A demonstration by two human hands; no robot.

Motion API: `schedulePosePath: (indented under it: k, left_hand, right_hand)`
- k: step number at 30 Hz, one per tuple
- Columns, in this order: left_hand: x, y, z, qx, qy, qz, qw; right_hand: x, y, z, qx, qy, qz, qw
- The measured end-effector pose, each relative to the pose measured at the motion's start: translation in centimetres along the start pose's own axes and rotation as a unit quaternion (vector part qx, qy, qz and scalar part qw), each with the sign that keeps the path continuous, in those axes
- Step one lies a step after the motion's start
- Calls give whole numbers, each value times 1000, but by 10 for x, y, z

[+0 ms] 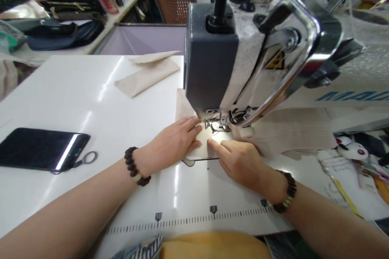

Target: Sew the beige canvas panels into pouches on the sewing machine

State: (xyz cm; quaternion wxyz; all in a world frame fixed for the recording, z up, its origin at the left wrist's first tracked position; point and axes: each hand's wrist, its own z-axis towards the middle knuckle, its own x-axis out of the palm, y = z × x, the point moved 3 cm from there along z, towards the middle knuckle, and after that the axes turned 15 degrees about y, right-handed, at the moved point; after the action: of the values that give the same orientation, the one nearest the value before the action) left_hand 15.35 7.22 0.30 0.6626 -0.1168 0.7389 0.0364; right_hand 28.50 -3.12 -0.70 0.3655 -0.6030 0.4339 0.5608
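A sewing machine (243, 60) stands on the white table (75, 101), its presser foot (216, 126) down over a beige cloth piece (291, 131). My left hand (173, 141) lies with fingers stretched flat on the cloth just left of the foot. My right hand (237, 160) rests on the cloth in front of the foot, index finger pointing toward the needle and the other fingers curled. Both wrists wear dark bead bracelets.
A black phone (42, 149) and a scissor handle (88, 158) lie at the left. Folded beige cloth pieces (146, 75) sit farther back. A ruler scale (194, 218) runs along the table's front edge. A person sits in a chair (173, 4) beyond.
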Motion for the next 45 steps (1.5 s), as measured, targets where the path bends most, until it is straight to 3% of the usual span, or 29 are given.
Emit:
schedulePosePath:
  k: [12,18,25,38,45]
  left_hand:
    - [0,2,0,-4,-11,5,1000]
    - [-4,-22,-11,103,38,-21,994]
    - [-2,-22,-11,106,16,-33,994]
    - [1,-3,3,70,-39,-17,997]
    - [-1,-1,8,34,-63,-26,997]
  right_hand:
    - [0,0,1,9,-19,11,1000]
    - [-2,1,-7,-81,-58,24,995]
    - [-2,1,-6,-62,-66,21,996]
    - [0,-5,10,65,66,13,996]
    - [-2,-3,12,77,95,25,992]
